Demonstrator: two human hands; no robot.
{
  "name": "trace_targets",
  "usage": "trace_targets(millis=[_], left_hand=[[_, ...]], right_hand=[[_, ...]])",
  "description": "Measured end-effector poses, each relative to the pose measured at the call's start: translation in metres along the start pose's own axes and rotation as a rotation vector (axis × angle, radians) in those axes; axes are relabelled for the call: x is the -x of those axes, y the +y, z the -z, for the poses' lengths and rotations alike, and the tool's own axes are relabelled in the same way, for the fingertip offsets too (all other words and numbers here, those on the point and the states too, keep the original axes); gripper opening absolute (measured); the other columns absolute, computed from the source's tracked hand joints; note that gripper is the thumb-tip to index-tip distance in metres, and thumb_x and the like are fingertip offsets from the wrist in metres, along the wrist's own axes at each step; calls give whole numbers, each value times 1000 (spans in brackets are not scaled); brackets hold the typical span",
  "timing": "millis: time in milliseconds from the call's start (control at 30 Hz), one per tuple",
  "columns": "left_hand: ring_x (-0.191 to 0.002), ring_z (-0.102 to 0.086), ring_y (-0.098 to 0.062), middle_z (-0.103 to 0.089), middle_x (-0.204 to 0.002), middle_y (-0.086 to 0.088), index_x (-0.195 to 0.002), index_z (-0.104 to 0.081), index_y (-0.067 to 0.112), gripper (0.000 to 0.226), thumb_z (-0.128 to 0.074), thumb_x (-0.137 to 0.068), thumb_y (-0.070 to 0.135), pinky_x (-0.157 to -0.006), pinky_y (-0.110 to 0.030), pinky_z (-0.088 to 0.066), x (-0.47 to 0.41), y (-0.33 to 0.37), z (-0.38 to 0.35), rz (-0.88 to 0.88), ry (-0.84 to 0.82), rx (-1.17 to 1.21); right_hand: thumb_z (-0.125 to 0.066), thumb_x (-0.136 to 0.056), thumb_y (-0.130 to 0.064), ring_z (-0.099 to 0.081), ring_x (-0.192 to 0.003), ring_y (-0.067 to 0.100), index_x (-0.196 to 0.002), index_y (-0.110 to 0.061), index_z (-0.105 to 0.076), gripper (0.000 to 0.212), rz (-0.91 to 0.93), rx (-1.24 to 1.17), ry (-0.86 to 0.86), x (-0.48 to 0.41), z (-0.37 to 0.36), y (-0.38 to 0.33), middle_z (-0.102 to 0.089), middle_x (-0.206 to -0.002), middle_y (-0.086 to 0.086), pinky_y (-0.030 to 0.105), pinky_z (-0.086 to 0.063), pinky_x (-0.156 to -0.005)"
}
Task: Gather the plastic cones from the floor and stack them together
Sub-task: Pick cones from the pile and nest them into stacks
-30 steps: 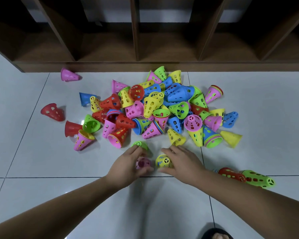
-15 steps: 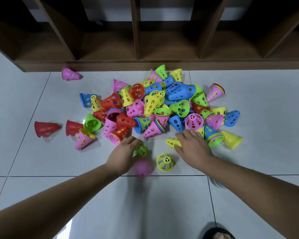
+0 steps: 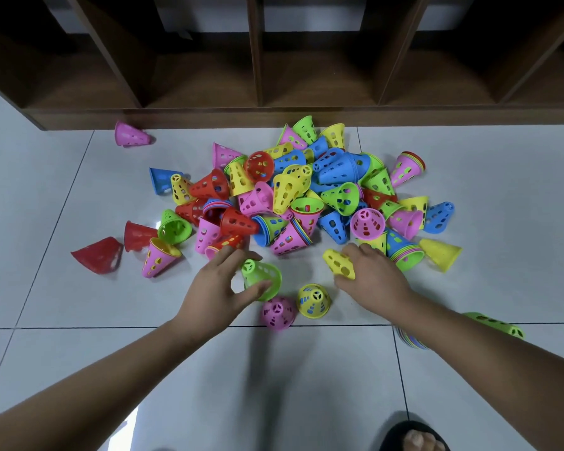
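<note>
Cones [image 3: 293,196] lie heaped on the floor [image 3: 485,222] before the shelf. Gathering is under way: left hand [image 3: 220,288] grips a green cone [image 3: 261,277], right hand [image 3: 370,276] clasps a yellow cone [image 3: 339,263]; nesting them likely comes next.

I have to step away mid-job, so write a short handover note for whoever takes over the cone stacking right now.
Left hand: gripping a green cone.
Right hand: gripping a yellow cone.
Standing upright near the hands: pink cone, yellow upright cone.
Done: a stack lies partly hidden behind the right forearm.
Left: the big pile by the shelf, plus strays to its left.
</note>
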State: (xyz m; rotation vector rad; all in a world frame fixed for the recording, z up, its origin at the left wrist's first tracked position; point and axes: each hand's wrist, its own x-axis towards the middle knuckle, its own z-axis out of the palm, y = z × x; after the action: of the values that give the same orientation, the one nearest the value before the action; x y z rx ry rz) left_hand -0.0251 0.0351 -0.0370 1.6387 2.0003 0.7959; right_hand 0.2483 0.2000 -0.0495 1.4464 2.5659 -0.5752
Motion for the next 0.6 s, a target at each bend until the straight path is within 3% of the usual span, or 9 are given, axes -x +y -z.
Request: trace_targets(millis=[100,233,400,600], left_hand=[[-97,-61,-7,-56,-114,13,-127,-65,34,42,-78,-91,53,-84,-29,-54,11,9,-4,-67,-62,30],[-95,-63,-10,-54,-115,15,-128,-62,39,46,-70,-88,60,-80,-34,-57,18,8,-24,-101,-216,-25],[-98,-62,-12,-53,-115,13,-128,-62,44,43,-69,-86,54,-78,-30,-55,21,-7,-46,-124,-357,-121],[-106,-64,-13,-54,-119,15,-132,-61,46,48,-72,-88,61,-83,-33,-57,21,-27,-57,-74,-380,-169]], right_hand=[[-77,-87,-44,-63,-94,20,-114,-30,-53,39,-5,-366,72,13,7,-5,-65,-104,-4,40,-54,-77],[-78,-83,-56,-62,-111,5,-107,-41,-53,38,-1,-592,31,34,-3,-18,-67,-111,-15,32,-52,-87],[-80,-82,-51,-61,-104,11,-117,-42,-48,48,53,-491,-44,41,-30,-22,-61,-112,-11,35,-52,-83],[-77,-85,-36,-59,-93,22,-107,-31,-44,39,159,-202,-153,33,-50,-21,-61,-101,-8,44,-53,-75]])
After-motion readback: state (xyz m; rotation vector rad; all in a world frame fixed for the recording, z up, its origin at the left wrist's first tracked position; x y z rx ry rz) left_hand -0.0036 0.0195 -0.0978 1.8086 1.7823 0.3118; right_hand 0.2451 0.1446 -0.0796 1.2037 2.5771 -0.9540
